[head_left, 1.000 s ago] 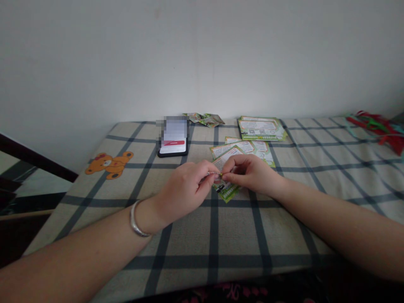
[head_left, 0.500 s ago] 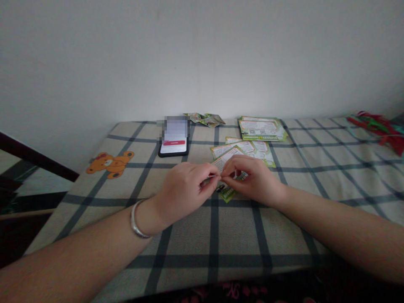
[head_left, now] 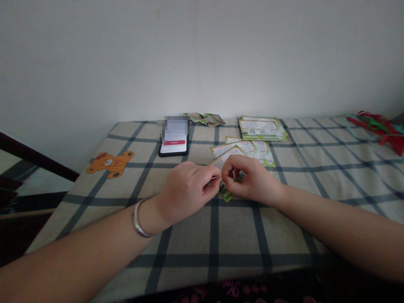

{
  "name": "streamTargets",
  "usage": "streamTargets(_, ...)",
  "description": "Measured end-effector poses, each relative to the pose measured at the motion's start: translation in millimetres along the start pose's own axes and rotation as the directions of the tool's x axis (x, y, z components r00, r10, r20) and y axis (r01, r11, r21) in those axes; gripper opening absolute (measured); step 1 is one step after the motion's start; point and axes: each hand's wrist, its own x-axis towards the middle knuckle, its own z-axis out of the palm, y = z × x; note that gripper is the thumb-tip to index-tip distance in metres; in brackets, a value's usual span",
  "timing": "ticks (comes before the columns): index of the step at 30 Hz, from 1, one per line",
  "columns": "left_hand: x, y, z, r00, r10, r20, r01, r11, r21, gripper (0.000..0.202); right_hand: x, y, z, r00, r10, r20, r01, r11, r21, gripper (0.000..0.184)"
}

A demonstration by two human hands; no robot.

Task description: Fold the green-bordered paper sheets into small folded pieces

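Observation:
My left hand (head_left: 189,187) and my right hand (head_left: 249,179) meet over the checked cloth, both pinched closed. Between their fingertips is a small thin thing I cannot make out (head_left: 221,181). Under the hands lies a green and white printed card (head_left: 225,193), part of a loose spread of cards (head_left: 252,149). A silver bangle (head_left: 137,219) sits on my left wrist.
A phone (head_left: 173,141) with a lit screen lies beyond the hands. A neat stack of cards (head_left: 260,128) and crumpled wrappers (head_left: 206,119) lie near the wall. Red and green strips (head_left: 378,128) lie at the far right. A bear print (head_left: 110,163) marks the cloth (head_left: 94,193).
Both hands have sunk slightly toward the card and pressed closer together. The fingers have curled tighter round the small thing.

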Motion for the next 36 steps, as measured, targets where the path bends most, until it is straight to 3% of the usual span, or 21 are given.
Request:
streamTargets(20, -2.6, -3.8, -0.6, 0.966, -0.245, 0.078, 0.256, 0.943, -0.211, 0.006, 2.1, 1.9, -0.8, 0.998, 0.066, 0.007, -0.067, 0.995, 0.073, 0.011)
streamTargets(24, -2.2, -4.4, -1.6, 0.978, -0.199, 0.059, 0.207, 0.963, -0.174, 0.006, 1.1, 2.1, -1.6, 0.999, 0.041, 0.008, -0.042, 0.999, 0.035, 0.011)
streamTargets(29, -2.4, -6.5, -1.3, 0.997, -0.080, -0.004, 0.079, 0.994, -0.076, 0.006, 0.4, 0.0, -3.6, 0.996, -0.086, 0.003, 0.086, 0.991, -0.106, 0.011)
streamTargets(36, -0.1, -7.9, -1.8, 0.980, -0.181, 0.082, 0.192, 0.967, -0.168, 0.003, 1.6, -4.5, -3.4, 0.999, -0.050, -0.018, 0.047, 0.986, -0.159, 0.008)
